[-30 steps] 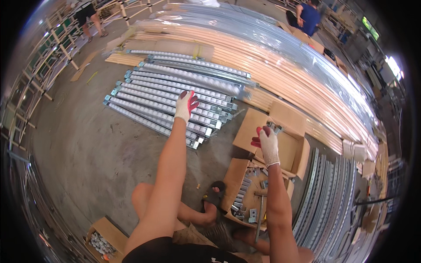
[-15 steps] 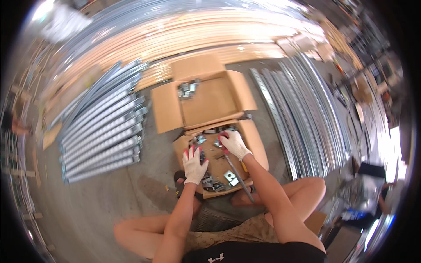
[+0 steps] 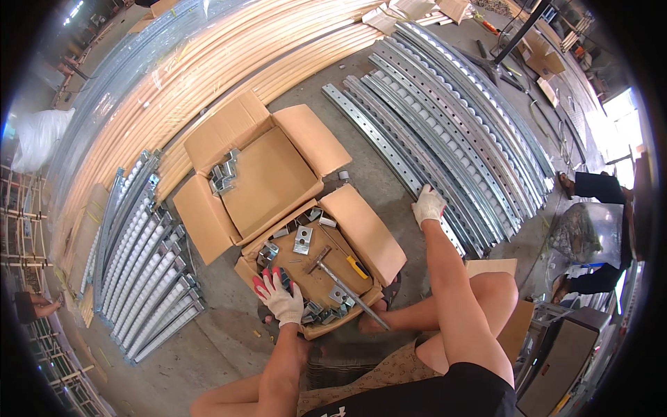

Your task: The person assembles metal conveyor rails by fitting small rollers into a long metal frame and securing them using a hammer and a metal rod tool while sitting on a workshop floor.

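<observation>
My right hand (image 3: 429, 206), in a white glove with red fingertips, is closed on the outermost perforated metal rail (image 3: 384, 153) of the stack to the right. My left hand (image 3: 283, 300), gloved the same way, rests with fingers apart over the left side of the near cardboard box (image 3: 366, 221), beside some metal brackets. In that box lie a hammer (image 3: 345, 286) with its handle over the front edge, a yellow-handled screwdriver (image 3: 357, 267), a flat bracket plate with holes (image 3: 303, 240) and several more metal brackets (image 3: 315, 313).
Behind stands a second open box (image 3: 271, 198) with several brackets (image 3: 224, 174) in its left corner. Roller rails (image 3: 142, 278) are stacked at left, and long wrapped tan tubes (image 3: 208, 76) lie at the back. A person's dark-trousered legs (image 3: 599, 186) and a clear plastic bag (image 3: 587, 233) are at right.
My right hand has left the near box and reached right to the metal rail. My left hand has stayed at the box's left side. The view has turned toward the right.
</observation>
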Demonstrator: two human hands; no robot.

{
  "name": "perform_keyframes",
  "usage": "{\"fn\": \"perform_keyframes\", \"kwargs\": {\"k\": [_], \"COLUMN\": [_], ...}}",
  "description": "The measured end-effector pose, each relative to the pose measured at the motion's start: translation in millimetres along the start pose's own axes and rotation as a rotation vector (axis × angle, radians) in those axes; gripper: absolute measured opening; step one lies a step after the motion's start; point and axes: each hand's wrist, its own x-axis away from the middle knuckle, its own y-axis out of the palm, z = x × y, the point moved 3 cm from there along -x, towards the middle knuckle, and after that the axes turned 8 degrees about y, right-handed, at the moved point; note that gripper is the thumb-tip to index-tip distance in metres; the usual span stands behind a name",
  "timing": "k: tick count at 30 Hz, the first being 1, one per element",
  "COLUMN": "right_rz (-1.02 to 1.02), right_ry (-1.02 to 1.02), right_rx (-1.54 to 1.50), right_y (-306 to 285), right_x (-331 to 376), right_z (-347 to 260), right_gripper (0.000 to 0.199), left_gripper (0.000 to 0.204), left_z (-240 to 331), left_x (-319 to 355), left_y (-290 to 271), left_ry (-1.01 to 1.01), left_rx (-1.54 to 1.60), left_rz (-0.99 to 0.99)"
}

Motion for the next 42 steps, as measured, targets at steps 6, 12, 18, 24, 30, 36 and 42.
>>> {"fn": "perform_keyframes", "kwargs": {"k": [6,12,18,24,30,36,42], "right_rz": [0.001,-0.059,-0.39,-0.698,-0.438,-0.119,-0.094], "right_ry": [0.1,-0.074,-0.269,-0.749,-1.363,-1.695,-1.726], "right_rx": [-0.34,-0.422,-0.765,-0.388,-0.042,-0.027,-0.334], "right_y": [2,-85,-168,-196,-153,-104,-105], "right_x": [17,27,86,205,336,432,452], "right_z": [23,42,36,-37,-148,-178,-164], "right_gripper": [0.064,0.051,0.062,0.065,0.077,0.061,0.066], "left_gripper": [0.073,0.079,0.084,0.058,0.045,0.036,0.018], "left_z": [0,4,6,34,-38,-148,-147], "left_x": [-1,-4,-16,-41,-1,94,87], "left_y": [-2,-11,-41,-76,-101,-98,-169], "left_ry": [-0.004,-0.001,0.012,-0.039,-0.296,-0.561,-0.371], "left_rx": [-0.01,-0.014,0.187,1.264,2.361,2.181,2.046], "left_rz": [-0.04,-0.114,-0.183,0.043,0.218,0.688,0.877]}}
